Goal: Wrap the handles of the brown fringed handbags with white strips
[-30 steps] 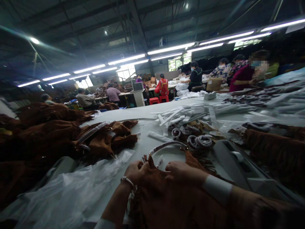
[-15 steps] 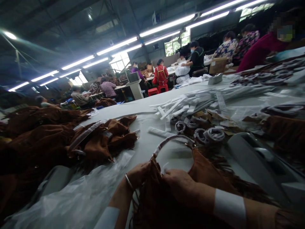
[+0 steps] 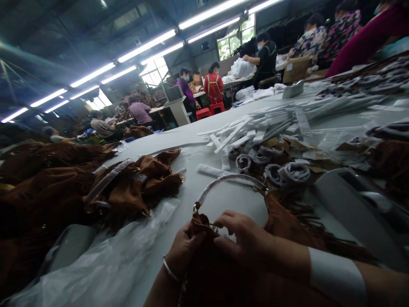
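Observation:
A brown fringed bag (image 3: pixel 287 221) lies at the near side of the pale table, its curved handle (image 3: pixel 223 180) wrapped in white and arching away from me. My left hand (image 3: pixel 187 247), with a bangle at the wrist, grips the gathered brown edge just below the handle's left ring. Close beside it, my right hand (image 3: pixel 241 234) has thumb and fingertips curved around a thin cord or strip at that same edge. A white band circles my right forearm. What lies beneath my palms is dark and hidden.
Brown bags (image 3: pixel 128 183) are piled at left beside clear plastic (image 3: pixel 118 256). Right of centre lie white strips (image 3: pixel 262 123), grey rolls (image 3: pixel 294 172) and a grey tape dispenser (image 3: pixel 354 213). Several people work at tables beyond, one in red (image 3: pixel 214 85).
My right hand has lifted its fingers, now spread further from the bag's edge with a thin cord between. My left hand and the handle's left end have shifted slightly left. The view has tilted.

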Demonstrator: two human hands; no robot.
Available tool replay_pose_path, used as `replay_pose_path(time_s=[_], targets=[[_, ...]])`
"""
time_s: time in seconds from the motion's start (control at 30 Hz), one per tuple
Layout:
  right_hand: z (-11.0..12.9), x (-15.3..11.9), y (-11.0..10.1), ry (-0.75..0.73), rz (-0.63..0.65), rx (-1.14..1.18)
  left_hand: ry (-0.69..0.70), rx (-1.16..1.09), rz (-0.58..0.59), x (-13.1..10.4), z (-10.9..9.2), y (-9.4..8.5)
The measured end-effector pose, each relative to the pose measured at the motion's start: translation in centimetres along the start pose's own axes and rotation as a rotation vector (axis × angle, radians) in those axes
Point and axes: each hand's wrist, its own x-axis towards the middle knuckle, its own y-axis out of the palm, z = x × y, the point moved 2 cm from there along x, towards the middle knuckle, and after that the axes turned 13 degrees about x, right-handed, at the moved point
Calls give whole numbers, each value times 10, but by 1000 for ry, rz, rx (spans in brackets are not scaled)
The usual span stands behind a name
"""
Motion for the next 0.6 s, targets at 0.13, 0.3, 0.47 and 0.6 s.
replay_pose_path(time_s=[0.13,0.3,0.47,0.6], targets=[[20,27,6,72,-9,114,98,135,-19,-2,-8,3],[22,41,23,261,13,258,174,274,-68,-15,-18,8],[10,39,38,262,70,781,213,179,-54,-24,-17,12],[3,33,44,236,187,1051,316,189,-83,-26,-15,20]])
